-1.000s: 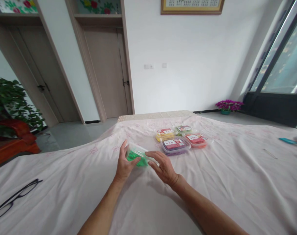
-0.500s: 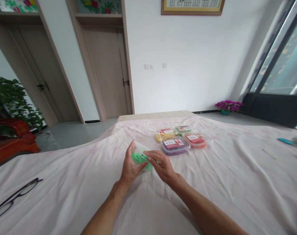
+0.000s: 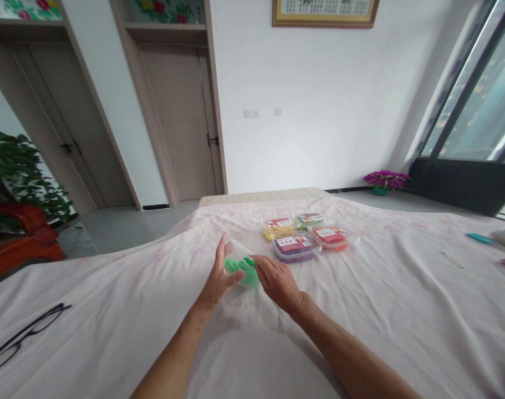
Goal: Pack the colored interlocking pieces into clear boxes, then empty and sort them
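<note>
A clear plastic bag (image 3: 239, 250) with small bright green pieces (image 3: 247, 274) inside stands tilted between my hands, low over the cloth. My left hand (image 3: 218, 277) cups the bag's left side, thumb across its near face and fingers raised along the far edge. At the bag's right edge, my right hand (image 3: 279, 282) has its fingers pressed together, gripping near a darker green printed spot (image 3: 249, 261). The right fingertips and the bag's lower edge are partly hidden.
Behind my right hand sit clear lidded boxes with purple (image 3: 297, 246), yellow (image 3: 278, 226), red-orange (image 3: 331, 237) and green (image 3: 311, 220) contents. Glasses (image 3: 25, 335) lie at left. At right are a thin stick (image 3: 453, 260) and a blue item (image 3: 480, 239) on the pale cloth (image 3: 123, 332).
My right hand has shifted slightly right along the bag, uncovering more of the green pieces. The left thumb has moved up and left, away from the right fingers.
</note>
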### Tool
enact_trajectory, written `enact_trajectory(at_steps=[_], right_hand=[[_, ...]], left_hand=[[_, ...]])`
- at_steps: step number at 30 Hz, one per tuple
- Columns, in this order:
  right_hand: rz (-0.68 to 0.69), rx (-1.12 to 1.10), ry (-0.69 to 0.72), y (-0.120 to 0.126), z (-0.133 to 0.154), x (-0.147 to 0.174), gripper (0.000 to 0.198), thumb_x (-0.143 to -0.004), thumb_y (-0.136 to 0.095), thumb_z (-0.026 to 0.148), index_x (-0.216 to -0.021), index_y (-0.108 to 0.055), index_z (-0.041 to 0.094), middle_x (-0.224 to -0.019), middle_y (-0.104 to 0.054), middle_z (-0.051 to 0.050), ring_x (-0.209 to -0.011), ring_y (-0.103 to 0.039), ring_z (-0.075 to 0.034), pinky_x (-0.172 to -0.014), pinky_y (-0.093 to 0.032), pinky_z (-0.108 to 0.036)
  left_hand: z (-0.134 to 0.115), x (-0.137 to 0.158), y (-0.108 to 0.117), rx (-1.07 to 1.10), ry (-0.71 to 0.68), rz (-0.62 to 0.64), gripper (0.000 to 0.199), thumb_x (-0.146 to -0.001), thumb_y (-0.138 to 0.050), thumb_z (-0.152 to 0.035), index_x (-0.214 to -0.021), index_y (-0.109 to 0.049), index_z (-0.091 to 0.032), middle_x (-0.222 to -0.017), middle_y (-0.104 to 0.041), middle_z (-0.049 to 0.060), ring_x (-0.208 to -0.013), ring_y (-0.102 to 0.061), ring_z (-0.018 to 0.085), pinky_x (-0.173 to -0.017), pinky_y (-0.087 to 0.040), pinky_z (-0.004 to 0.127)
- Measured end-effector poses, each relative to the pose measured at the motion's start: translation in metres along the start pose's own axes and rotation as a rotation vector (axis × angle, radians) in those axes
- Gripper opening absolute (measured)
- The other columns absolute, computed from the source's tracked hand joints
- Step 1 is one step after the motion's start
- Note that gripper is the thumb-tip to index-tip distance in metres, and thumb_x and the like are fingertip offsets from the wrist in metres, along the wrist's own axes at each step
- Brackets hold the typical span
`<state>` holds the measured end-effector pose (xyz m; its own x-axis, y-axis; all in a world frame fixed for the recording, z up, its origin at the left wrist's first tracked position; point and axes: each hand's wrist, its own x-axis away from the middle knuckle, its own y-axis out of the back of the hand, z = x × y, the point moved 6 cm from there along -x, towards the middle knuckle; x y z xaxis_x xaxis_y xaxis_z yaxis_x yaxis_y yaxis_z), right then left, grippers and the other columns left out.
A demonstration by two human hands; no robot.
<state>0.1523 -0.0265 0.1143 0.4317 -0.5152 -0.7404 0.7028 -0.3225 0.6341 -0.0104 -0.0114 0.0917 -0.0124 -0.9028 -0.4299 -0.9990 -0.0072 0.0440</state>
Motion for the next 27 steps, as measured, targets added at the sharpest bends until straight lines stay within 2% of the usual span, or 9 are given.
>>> enact_trajectory(at_steps=[3, 6, 9, 14, 18, 22, 24, 27], right_hand=[[0.032, 0.024, 0.017, -0.001, 0.005, -0.001, 0.028, -0.102, -0.038, 0.022, -0.12, -0.06, 0.018, -0.106, -0.074, -0.011, -0.091, -0.071, -0.02, -0.08, -0.055, -0.03], [0.042, 0.035, 0.027, -0.003, 0.008, 0.0, 0.027, -0.102, -0.037, 0.022, -0.118, -0.059, 0.017, -0.099, -0.075, -0.01, -0.085, -0.072, -0.019, -0.075, -0.053, -0.028], [0.029, 0.035, 0.006, -0.004, 0.006, 0.0, 0.025, -0.102, -0.037, 0.023, -0.114, -0.059, 0.018, -0.093, -0.075, -0.009, -0.079, -0.071, -0.018, -0.07, -0.051, -0.026], [-0.069, 0.047, -0.117, -0.003, -0.005, -0.001, 0.021, -0.1, -0.042, 0.024, -0.108, -0.06, 0.019, -0.082, -0.072, -0.007, -0.072, -0.069, -0.018, -0.066, -0.049, -0.026], [-0.034, -0.034, -0.192, -0.011, -0.011, -0.002, 0.021, -0.093, -0.051, 0.021, -0.112, -0.061, 0.021, -0.101, -0.073, -0.008, -0.091, -0.069, -0.021, -0.084, -0.051, -0.032], [0.09, -0.109, -0.299, -0.029, -0.038, 0.008, 0.035, -0.087, -0.059, 0.022, -0.122, -0.062, 0.021, -0.131, -0.063, -0.01, -0.118, -0.06, -0.025, -0.103, -0.045, -0.043], [0.125, -0.157, -0.339, -0.037, -0.056, 0.015, 0.038, -0.089, -0.056, 0.022, -0.127, -0.061, 0.02, -0.136, -0.06, -0.012, -0.124, -0.057, -0.025, -0.107, -0.042, -0.044], [0.109, -0.191, -0.346, -0.044, -0.072, 0.022, 0.038, -0.092, -0.053, 0.024, -0.129, -0.062, 0.022, -0.137, -0.06, -0.011, -0.124, -0.056, -0.025, -0.107, -0.042, -0.043]], left_hand=[[0.003, -0.003, 0.004, 0.036, 0.162, -0.046, 0.109, -0.066, -0.078, -0.058, -0.154, -0.023, -0.025, -0.155, -0.032, 0.015, -0.147, -0.022, 0.035, -0.116, -0.028, 0.045], [0.005, -0.002, 0.006, 0.033, 0.278, -0.101, 0.102, -0.068, -0.08, -0.051, -0.152, -0.027, -0.024, -0.154, -0.033, 0.016, -0.147, -0.021, 0.034, -0.116, -0.027, 0.046], [0.003, -0.001, 0.005, 0.072, 0.289, -0.095, 0.097, -0.067, -0.081, -0.045, -0.15, -0.033, -0.026, -0.153, -0.035, 0.013, -0.148, -0.021, 0.032, -0.116, -0.027, 0.044], [0.002, 0.001, 0.003, 0.159, 0.303, -0.064, 0.092, -0.066, -0.078, -0.039, -0.147, -0.036, -0.024, -0.142, -0.048, 0.014, -0.134, -0.044, 0.033, -0.107, -0.04, 0.043], [0.006, 0.001, 0.007, 0.217, 0.261, -0.112, 0.087, -0.067, -0.072, -0.031, -0.146, -0.037, -0.022, -0.135, -0.054, 0.011, -0.126, -0.051, 0.029, -0.102, -0.045, 0.038], [0.018, 0.001, 0.014, 0.223, 0.272, -0.227, 0.084, -0.064, -0.069, -0.019, -0.143, -0.041, -0.021, -0.134, -0.056, 0.009, -0.123, -0.054, 0.024, -0.101, -0.045, 0.033], [0.023, 0.003, 0.015, 0.186, 0.31, -0.275, 0.081, -0.062, -0.067, -0.013, -0.139, -0.046, -0.019, -0.131, -0.059, 0.009, -0.12, -0.056, 0.023, -0.099, -0.045, 0.03], [0.023, 0.003, 0.011, 0.166, 0.317, -0.275, 0.074, -0.061, -0.063, -0.012, -0.134, -0.053, -0.019, -0.124, -0.064, 0.008, -0.111, -0.06, 0.021, -0.094, -0.047, 0.028]])
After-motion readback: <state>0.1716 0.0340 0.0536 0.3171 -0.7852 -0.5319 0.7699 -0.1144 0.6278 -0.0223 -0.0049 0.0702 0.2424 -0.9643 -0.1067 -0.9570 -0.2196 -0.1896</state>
